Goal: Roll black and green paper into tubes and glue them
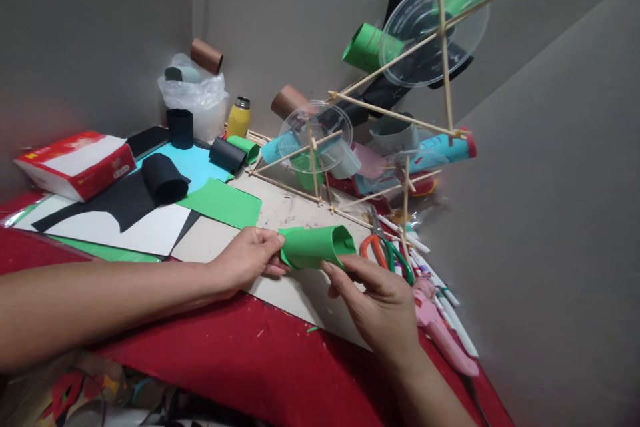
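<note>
A green paper tube is held between my hands above the pale board. My left hand pinches its left end between thumb and fingers. At the tube's right, open end, my right hand grips the lower edge with thumb and fingertips. Just beyond my right hand lie scissors with orange and green handles. A flat green paper sheet lies behind my left hand.
A stick frame with clear plastic discs and paper tubes rises at the back right. A pink glue gun and markers lie right. A red tissue pack, black paper roll and yellow bottle stand left and back.
</note>
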Tool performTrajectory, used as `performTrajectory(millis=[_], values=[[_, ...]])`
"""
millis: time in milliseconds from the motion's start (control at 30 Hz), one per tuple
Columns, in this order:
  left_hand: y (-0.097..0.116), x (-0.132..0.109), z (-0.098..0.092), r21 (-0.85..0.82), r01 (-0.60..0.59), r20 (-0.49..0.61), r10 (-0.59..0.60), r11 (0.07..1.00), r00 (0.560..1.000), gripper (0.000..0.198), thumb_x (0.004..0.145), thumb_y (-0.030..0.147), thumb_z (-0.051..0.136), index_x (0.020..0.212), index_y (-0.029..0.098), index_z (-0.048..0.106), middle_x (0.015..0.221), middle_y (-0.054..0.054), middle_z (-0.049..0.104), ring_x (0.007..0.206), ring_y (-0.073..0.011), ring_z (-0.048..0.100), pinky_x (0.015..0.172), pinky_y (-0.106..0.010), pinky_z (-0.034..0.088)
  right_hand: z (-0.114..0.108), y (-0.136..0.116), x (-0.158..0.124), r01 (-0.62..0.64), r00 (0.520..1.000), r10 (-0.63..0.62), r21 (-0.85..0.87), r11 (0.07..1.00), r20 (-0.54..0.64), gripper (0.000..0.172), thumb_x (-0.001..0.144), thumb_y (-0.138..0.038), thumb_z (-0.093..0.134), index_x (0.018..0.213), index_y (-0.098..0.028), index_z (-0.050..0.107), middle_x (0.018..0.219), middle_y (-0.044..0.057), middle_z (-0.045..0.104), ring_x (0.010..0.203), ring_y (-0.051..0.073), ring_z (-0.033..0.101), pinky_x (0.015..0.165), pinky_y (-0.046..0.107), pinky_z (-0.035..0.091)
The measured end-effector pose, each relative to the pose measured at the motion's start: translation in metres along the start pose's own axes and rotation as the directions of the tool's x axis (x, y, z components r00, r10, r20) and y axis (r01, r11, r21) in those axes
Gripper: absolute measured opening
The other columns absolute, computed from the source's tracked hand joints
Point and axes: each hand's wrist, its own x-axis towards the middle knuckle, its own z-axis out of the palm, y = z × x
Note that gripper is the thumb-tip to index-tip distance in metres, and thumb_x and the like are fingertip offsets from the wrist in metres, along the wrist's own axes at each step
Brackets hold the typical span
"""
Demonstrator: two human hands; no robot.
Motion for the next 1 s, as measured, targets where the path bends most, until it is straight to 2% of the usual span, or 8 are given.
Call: performTrajectory(millis=[167, 367, 500, 700, 867, 1000], values=[[0.000, -0.002, 0.004, 0.070, -0.029, 0.016, 0.028, 0.997, 0.999, 0.024, 0.089, 0.031, 0.053, 0.087, 0.014, 0.070, 0.078, -0.007, 0.071, 0.073, -0.0135, 0.066, 0.072, -0.026, 0.052, 0.003, 0.002, -0.002, 0.108, 0.994, -0.107, -0.038, 0.993, 0.023, 0.015, 0.086, -0.016, 0.063, 0.071, -0.020, 0.067, 0.060, 0.000, 0.065, 0.053, 0.014, 0.060, 0.054, 0.025, 0.049], [0.007, -0.006, 0.010, 0.121, 0.025, 0.003, -0.025, 0.992, 1.000, 0.028, 0.090, 0.017, 0.043, 0.105, 0.011, 0.067, 0.088, -0.009, 0.071, 0.077, -0.0136, 0.065, 0.076, -0.027, 0.050, 0.004, 0.006, -0.002, 0.115, 0.993, -0.113, -0.058, 0.992, 0.034, 0.013, 0.086, -0.017, 0.062, 0.075, -0.020, 0.068, 0.061, 0.001, 0.067, 0.053, 0.015, 0.061, 0.053, 0.026, 0.050], [0.005, -0.009, 0.012, 0.150, 0.004, 0.030, -0.009, 0.989, 1.000, 0.029, 0.091, 0.018, 0.044, 0.110, 0.013, 0.065, 0.092, -0.009, 0.071, 0.081, -0.0154, 0.064, 0.076, -0.029, 0.049, 0.004, 0.004, -0.002, 0.124, 0.991, -0.121, -0.049, 0.991, 0.049, 0.015, 0.086, -0.016, 0.062, 0.073, -0.020, 0.067, 0.062, 0.001, 0.067, 0.053, 0.014, 0.061, 0.052, 0.025, 0.049], [0.000, -0.010, 0.011, 0.212, -0.095, 0.076, 0.081, 0.973, 0.994, 0.032, 0.091, 0.019, 0.045, 0.116, 0.013, 0.063, 0.098, -0.011, 0.068, 0.084, -0.0176, 0.061, 0.074, -0.029, 0.048, 0.004, 0.005, -0.003, 0.143, 0.988, -0.140, -0.050, 0.988, 0.063, 0.017, 0.087, -0.015, 0.062, 0.071, -0.020, 0.066, 0.060, 0.001, 0.066, 0.054, 0.014, 0.061, 0.052, 0.025, 0.049], [0.001, -0.006, 0.009, 0.166, -0.055, 0.044, 0.048, 0.985, 0.998, 0.034, 0.088, 0.013, 0.044, 0.116, 0.012, 0.063, 0.099, -0.011, 0.069, 0.082, -0.0167, 0.061, 0.074, -0.030, 0.048, 0.004, 0.007, -0.003, 0.174, 0.983, -0.169, -0.070, 0.982, 0.073, 0.013, 0.088, -0.015, 0.060, 0.078, -0.019, 0.067, 0.062, 0.001, 0.066, 0.054, 0.014, 0.060, 0.052, 0.025, 0.048], [0.002, -0.007, 0.010, 0.166, -0.080, 0.051, 0.072, 0.983, 0.996, 0.034, 0.088, 0.016, 0.045, 0.116, 0.014, 0.064, 0.102, -0.011, 0.069, 0.083, -0.0171, 0.062, 0.075, -0.030, 0.048, 0.006, 0.004, -0.003, 0.132, 0.989, -0.125, -0.093, 0.987, 0.081, 0.016, 0.088, -0.016, 0.061, 0.072, -0.019, 0.064, 0.060, 0.000, 0.063, 0.051, 0.012, 0.056, 0.049, 0.023, 0.045]])
